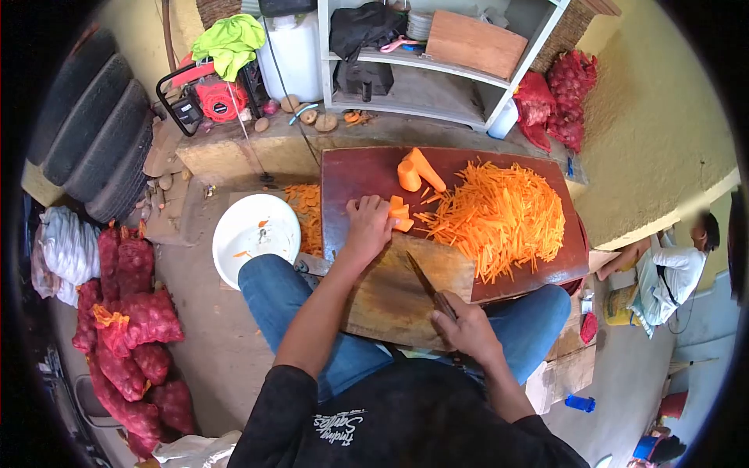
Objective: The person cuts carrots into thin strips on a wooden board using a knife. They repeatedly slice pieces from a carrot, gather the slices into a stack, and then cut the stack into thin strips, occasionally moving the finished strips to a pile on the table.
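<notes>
My left hand point(370, 228) has its fingers curled against some cut carrot pieces point(400, 213) at the left side of a dark red table, just past the far edge of the cutting board. In my right hand point(468, 326) is a knife point(424, 278), its blade slanting up and left over the worn wooden cutting board point(382, 292). The board spans from my lap to the table. A large heap of carrot strips point(507, 222) covers the table's right part. Bigger peeled carrot chunks point(420, 170) lie near its far edge.
A white basin point(221, 242) with a few orange scraps stands left of the red table point(351, 168), near carrot peelings point(304, 207). Red mesh sacks point(129, 320) pile up at far left. Behind are a shelf point(421, 70) and a generator point(218, 97). Another person point(671, 273) sits at right.
</notes>
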Demonstrator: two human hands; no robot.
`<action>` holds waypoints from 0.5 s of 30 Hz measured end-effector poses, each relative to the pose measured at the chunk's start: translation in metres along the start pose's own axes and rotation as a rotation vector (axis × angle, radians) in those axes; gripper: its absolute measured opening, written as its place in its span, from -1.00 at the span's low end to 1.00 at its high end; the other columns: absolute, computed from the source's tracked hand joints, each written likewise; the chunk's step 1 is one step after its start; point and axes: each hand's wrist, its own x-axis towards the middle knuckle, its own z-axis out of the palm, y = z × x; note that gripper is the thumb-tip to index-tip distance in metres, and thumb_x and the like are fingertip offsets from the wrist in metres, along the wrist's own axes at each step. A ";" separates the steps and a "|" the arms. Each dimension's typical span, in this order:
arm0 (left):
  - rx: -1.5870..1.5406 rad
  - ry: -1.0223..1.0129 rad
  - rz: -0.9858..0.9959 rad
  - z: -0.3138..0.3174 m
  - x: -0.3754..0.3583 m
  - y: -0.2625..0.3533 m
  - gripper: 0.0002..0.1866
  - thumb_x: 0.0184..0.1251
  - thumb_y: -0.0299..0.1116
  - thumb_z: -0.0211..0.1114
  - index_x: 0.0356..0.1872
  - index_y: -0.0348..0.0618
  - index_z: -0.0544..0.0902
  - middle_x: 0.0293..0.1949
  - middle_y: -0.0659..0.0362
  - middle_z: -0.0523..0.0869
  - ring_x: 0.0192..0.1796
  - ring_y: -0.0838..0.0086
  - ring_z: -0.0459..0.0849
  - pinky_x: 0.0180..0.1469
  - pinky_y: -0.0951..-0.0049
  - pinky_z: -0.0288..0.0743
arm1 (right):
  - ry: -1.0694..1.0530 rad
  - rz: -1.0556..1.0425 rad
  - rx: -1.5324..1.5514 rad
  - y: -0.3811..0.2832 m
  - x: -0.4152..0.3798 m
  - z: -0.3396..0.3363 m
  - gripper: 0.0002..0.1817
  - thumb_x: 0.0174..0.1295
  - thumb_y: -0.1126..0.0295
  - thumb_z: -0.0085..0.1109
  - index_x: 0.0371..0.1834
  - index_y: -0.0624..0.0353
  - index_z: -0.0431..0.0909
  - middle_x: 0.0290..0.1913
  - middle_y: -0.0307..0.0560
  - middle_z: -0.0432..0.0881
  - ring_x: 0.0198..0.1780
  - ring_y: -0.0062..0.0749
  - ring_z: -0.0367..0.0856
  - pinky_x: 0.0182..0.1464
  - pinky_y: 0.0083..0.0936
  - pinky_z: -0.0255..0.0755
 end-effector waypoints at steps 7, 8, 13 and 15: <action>-0.123 -0.052 0.030 -0.012 0.004 0.008 -0.50 0.35 -0.26 0.65 0.27 -0.13 0.76 0.12 0.10 0.70 0.30 0.08 0.63 0.45 -0.19 0.26 | -0.040 0.087 0.068 -0.007 -0.002 0.001 -0.56 0.53 0.24 0.46 0.35 0.21 0.68 -0.10 0.46 0.82 0.03 0.49 0.83 0.02 0.15 0.73; -0.116 -0.062 0.019 -0.013 0.003 0.008 -0.49 0.35 -0.26 0.66 0.28 -0.12 0.76 0.12 0.10 0.71 0.30 0.08 0.63 0.46 -0.19 0.26 | -0.026 0.076 0.062 -0.004 -0.003 0.002 -0.55 0.53 0.24 0.47 0.36 0.23 0.67 -0.09 0.46 0.82 0.03 0.48 0.83 0.03 0.13 0.73; -0.094 -0.065 0.029 -0.013 0.001 0.006 -0.52 0.40 -0.30 0.64 0.30 -0.12 0.79 0.14 0.08 0.74 0.31 0.07 0.65 0.50 -0.18 0.24 | -0.024 0.047 0.075 0.005 0.001 -0.002 -0.52 0.52 0.27 0.48 0.36 0.34 0.66 -0.07 0.45 0.82 0.04 0.45 0.84 0.04 0.05 0.72; -0.077 -0.007 0.033 -0.008 0.001 0.003 -0.59 0.40 -0.36 0.61 0.23 -0.09 0.79 0.08 0.11 0.72 0.24 0.09 0.65 0.45 -0.19 0.28 | -0.018 0.033 0.095 0.007 0.001 -0.003 -0.53 0.52 0.28 0.48 0.35 0.34 0.66 -0.08 0.44 0.81 0.01 0.46 0.84 0.02 0.03 0.71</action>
